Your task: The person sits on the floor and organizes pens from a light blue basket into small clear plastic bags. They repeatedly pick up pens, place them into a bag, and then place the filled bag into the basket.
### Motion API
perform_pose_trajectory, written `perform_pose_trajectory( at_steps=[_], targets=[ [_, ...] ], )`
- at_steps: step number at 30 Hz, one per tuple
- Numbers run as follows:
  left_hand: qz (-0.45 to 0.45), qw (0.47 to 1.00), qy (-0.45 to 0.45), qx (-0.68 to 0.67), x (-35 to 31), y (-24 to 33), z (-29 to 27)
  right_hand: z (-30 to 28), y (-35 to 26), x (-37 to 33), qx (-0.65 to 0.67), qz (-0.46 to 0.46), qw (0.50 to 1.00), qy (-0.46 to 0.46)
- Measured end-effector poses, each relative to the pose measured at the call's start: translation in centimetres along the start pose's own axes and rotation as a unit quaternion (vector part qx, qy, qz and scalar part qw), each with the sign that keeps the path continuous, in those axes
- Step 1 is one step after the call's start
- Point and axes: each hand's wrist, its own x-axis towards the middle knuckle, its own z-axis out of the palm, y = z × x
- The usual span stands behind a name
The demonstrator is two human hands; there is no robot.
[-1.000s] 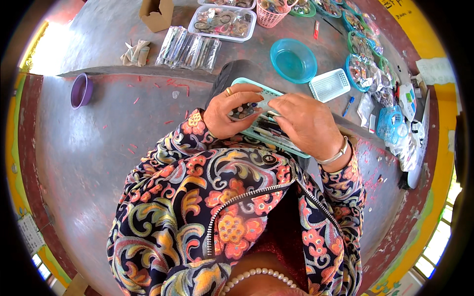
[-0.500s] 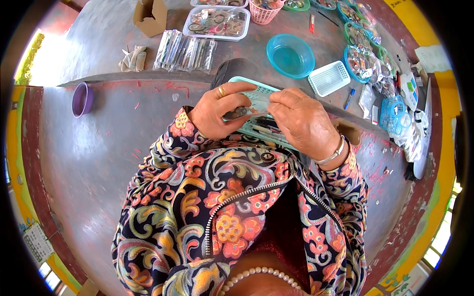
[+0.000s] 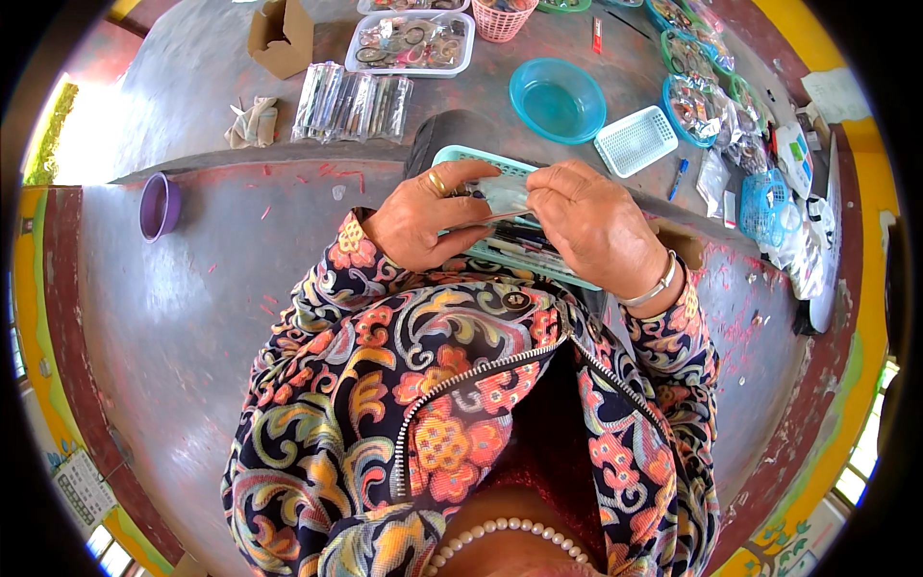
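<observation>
A small clear plastic bag (image 3: 507, 195) is stretched between my two hands, above a mint-green basket (image 3: 460, 154) that rests on my lap. My left hand (image 3: 423, 219), with a gold ring, has its fingers curled around the bag's left side. What the bag holds is mostly hidden behind those fingers. Fingertips of my right hand (image 3: 598, 231) pinch the bag's other end; a silver bangle circles that wrist. Several pens (image 3: 524, 240) lie in the basket beneath the hands.
Ahead, a ledge carries bundled pens in clear sleeves (image 3: 351, 104), a cardboard box (image 3: 281, 38), a white tray of bagged items (image 3: 411, 43), a teal bowl (image 3: 558, 101) and a pale basket (image 3: 636, 141). Filled baskets line the right. A purple tub (image 3: 160, 207) stands at left.
A dark roundish item that showed by my left fingers is now hidden from sight. My left fingers have shifted slightly on the bag, while the right hand keeps its pinch.
</observation>
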Motion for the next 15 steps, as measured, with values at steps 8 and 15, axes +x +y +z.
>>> perform_pose_trajectory(
  at_steps=[8, 15],
  targets=[
    [-0.01, 1.0, 0.023, -0.002, 0.2, 0.1, 0.8, -1.6, 1.8, -2.7, 0.072, 0.122, 0.986, 0.088],
    [-0.011, 1.0, 0.027, -0.007, 0.2, 0.2, 1.0, 0.5, 4.2, -8.2, -0.01, 0.271, 0.962, 0.025]
  ],
)
